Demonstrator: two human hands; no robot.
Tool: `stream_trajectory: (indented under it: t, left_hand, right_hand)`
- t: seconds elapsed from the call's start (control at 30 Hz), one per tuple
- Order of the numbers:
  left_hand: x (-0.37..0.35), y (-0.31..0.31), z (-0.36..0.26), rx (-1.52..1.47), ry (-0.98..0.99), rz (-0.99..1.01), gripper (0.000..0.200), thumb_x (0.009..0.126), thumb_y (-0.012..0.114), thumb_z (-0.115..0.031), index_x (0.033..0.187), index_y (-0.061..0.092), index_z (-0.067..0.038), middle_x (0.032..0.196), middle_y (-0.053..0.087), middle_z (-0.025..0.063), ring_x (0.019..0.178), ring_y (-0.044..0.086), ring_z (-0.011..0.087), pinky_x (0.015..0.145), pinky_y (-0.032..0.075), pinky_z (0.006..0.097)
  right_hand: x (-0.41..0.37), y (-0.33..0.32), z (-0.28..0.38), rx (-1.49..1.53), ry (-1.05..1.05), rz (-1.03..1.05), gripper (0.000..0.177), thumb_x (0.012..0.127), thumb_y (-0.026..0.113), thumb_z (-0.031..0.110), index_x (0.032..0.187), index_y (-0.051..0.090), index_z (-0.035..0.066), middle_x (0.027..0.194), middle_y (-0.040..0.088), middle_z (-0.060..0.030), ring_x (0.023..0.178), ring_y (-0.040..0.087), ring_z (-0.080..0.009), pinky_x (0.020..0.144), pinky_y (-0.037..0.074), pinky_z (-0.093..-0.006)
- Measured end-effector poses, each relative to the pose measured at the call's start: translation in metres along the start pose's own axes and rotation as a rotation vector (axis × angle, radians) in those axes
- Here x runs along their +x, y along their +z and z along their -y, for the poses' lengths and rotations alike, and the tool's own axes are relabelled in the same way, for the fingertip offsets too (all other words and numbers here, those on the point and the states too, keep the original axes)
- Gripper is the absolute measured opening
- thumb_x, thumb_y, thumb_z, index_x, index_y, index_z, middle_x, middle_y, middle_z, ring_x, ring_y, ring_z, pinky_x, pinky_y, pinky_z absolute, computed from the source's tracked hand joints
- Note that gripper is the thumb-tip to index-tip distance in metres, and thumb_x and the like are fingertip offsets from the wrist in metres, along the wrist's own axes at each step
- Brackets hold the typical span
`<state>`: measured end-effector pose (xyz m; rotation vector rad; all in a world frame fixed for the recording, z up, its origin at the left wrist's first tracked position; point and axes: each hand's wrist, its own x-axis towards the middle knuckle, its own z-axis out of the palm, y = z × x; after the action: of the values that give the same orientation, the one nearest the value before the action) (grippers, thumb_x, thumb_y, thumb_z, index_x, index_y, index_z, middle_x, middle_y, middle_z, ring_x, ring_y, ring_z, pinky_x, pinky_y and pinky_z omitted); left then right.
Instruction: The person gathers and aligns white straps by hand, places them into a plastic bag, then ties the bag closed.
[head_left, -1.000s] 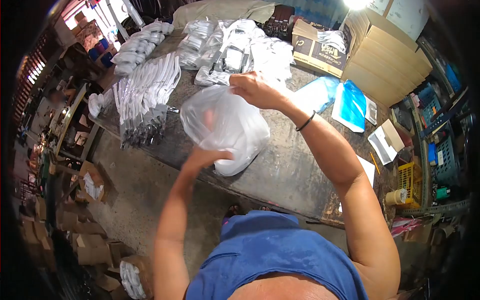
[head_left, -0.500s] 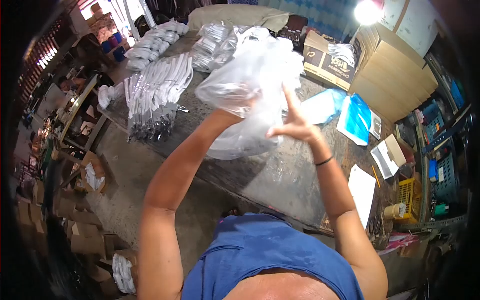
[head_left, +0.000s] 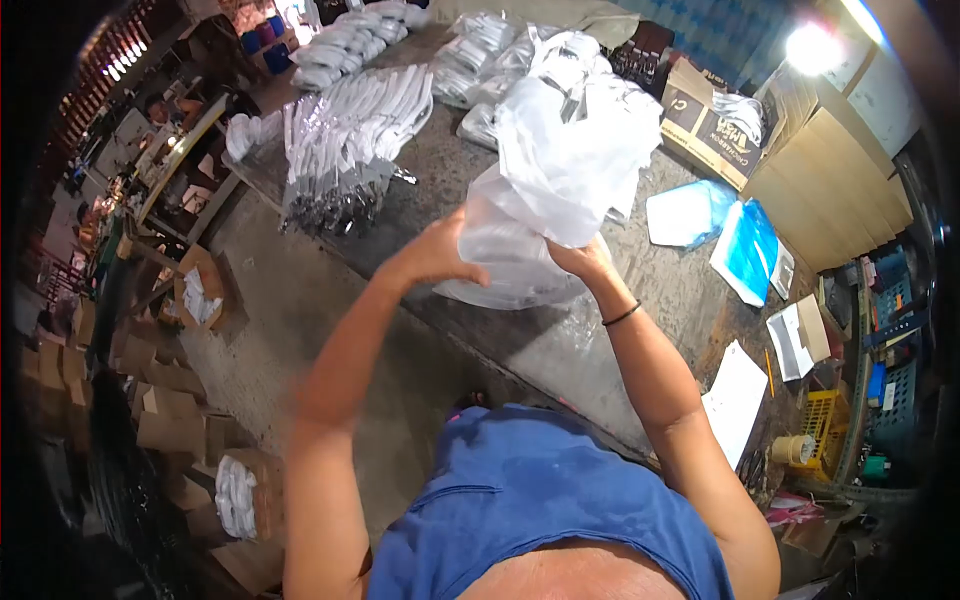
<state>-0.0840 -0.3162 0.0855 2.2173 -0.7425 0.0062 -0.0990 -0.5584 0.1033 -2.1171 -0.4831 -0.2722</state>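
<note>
A large clear plastic bag (head_left: 570,190) spreads over the near part of the table, with whitish bundled contents showing through its lower part. My left hand (head_left: 440,252) cups the bag's left side, thumb in front and the other fingers partly hidden by the plastic. On the right, my right hand (head_left: 580,258) grips the bag's near side, its fingers mostly covered by folds. Left of the bag lies a fanned stack of white strips in shiny wrapping (head_left: 355,130).
Wrapped white bundles (head_left: 350,45) are piled at the table's far side. To the right are blue plastic packets (head_left: 745,250), a printed carton (head_left: 705,125), a paper sheet (head_left: 735,395) and a pencil (head_left: 769,372). Cardboard boxes (head_left: 170,415) stand on the floor at left.
My left hand has come out from within the plastic to the bag's left side. My right hand, spread before, has moved down and closed on the bag. The view has shifted.
</note>
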Motion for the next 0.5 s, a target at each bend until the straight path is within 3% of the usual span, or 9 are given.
stream_trajectory:
  t: [0.1, 0.13, 0.17, 0.2, 0.23, 0.33, 0.4, 0.47, 0.5]
  left_hand:
    - [-0.022, 0.059, 0.026, -0.099, -0.187, 0.136, 0.089, 0.055, 0.083, -0.052, 0.123, 0.053, -0.002, 0.119, 0.058, 0.019, 0.113, 0.054, 0.0321, 0.094, 0.043, 0.0391]
    - [-0.028, 0.08, 0.051, -0.13, -0.203, 0.143, 0.082, 0.056, 0.081, -0.054, 0.117, 0.058, -0.003, 0.113, 0.06, 0.0188, 0.108, 0.057, 0.0334, 0.09, 0.046, 0.0399]
    - [-0.038, 0.098, 0.051, -0.174, -0.267, 0.07, 0.072, 0.058, 0.078, -0.057, 0.105, 0.063, -0.005, 0.105, 0.063, 0.0171, 0.099, 0.059, 0.0341, 0.084, 0.048, 0.0409]
    - [-0.042, 0.103, 0.031, 0.218, -0.325, 0.199, 0.074, 0.058, 0.075, -0.06, 0.107, 0.061, -0.006, 0.106, 0.062, 0.0159, 0.1, 0.059, 0.0333, 0.084, 0.048, 0.0403]
    - [-0.048, 0.135, 0.061, 0.244, -0.231, 0.188, 0.074, 0.061, 0.07, -0.063, 0.109, 0.06, -0.007, 0.106, 0.061, 0.0151, 0.1, 0.058, 0.0337, 0.084, 0.048, 0.0409]
    - [-0.073, 0.181, 0.068, 0.042, -0.146, -0.018, 0.087, 0.067, 0.061, -0.068, 0.121, 0.052, -0.001, 0.118, 0.055, 0.0193, 0.112, 0.053, 0.0337, 0.093, 0.043, 0.041]
    - [-0.077, 0.199, 0.067, 0.196, -0.055, -0.287, 0.091, 0.066, 0.06, -0.069, 0.123, 0.049, 0.001, 0.123, 0.053, 0.0221, 0.116, 0.051, 0.0347, 0.095, 0.042, 0.0411]
    - [-0.076, 0.181, 0.047, 0.156, -0.127, -0.159, 0.09, 0.07, 0.059, -0.066, 0.128, 0.045, 0.002, 0.131, 0.045, 0.0231, 0.124, 0.043, 0.0348, 0.101, 0.038, 0.0406]
    - [-0.076, 0.17, 0.037, 0.124, -0.185, -0.016, 0.089, 0.075, 0.058, -0.063, 0.133, 0.041, 0.003, 0.14, 0.038, 0.0241, 0.131, 0.036, 0.0348, 0.106, 0.033, 0.0402]
  right_hand:
    - [-0.02, 0.011, -0.001, 0.066, -0.189, 0.009, 0.027, 0.075, 0.056, -0.001, 0.1, 0.064, 0.003, 0.096, 0.065, -0.0141, 0.09, 0.061, -0.0259, 0.078, 0.048, -0.034]
    - [-0.016, 0.042, -0.072, 0.078, -0.205, 0.035, 0.027, 0.075, 0.056, -0.001, 0.1, 0.064, 0.003, 0.096, 0.065, -0.0141, 0.09, 0.061, -0.0259, 0.078, 0.048, -0.034]
    - [-0.045, 0.047, -0.152, -0.077, 0.035, 0.39, 0.039, 0.082, 0.063, 0.014, 0.119, 0.058, 0.004, 0.116, 0.06, -0.0148, 0.108, 0.055, -0.028, 0.092, 0.044, -0.0379]
    - [-0.061, 0.072, -0.187, 0.494, 0.11, 0.134, 0.035, 0.082, 0.064, 0.016, 0.114, 0.06, 0.001, 0.113, 0.062, -0.0151, 0.104, 0.057, -0.0277, 0.091, 0.044, -0.0399]
    - [-0.057, 0.046, -0.112, -0.006, -0.188, 0.17, 0.031, 0.083, 0.06, 0.015, 0.11, 0.061, 0.001, 0.11, 0.063, -0.0163, 0.101, 0.059, -0.03, 0.09, 0.045, -0.0422]
    - [-0.097, 0.045, -0.137, -0.238, -0.101, 0.075, 0.035, 0.064, 0.047, -0.002, 0.096, 0.062, -0.005, 0.096, 0.061, -0.0212, 0.09, 0.055, -0.0395, 0.087, 0.042, -0.0456]
    - [-0.089, 0.038, -0.134, -0.134, -0.119, 0.005, 0.023, 0.069, 0.048, -0.001, 0.088, 0.059, -0.005, 0.091, 0.061, -0.0186, 0.085, 0.056, -0.0348, 0.082, 0.043, -0.0425]
    - [-0.092, 0.023, -0.112, 0.106, 0.329, 0.091, 0.025, 0.088, 0.05, 0.01, 0.105, 0.059, -0.005, 0.104, 0.061, -0.0179, 0.098, 0.056, -0.0287, 0.089, 0.042, -0.0351]
    - [-0.103, 0.036, -0.195, -0.004, 0.181, 0.014, 0.02, 0.079, 0.051, 0.001, 0.095, 0.061, -0.005, 0.096, 0.062, -0.0156, 0.09, 0.057, -0.0276, 0.081, 0.045, -0.0343]
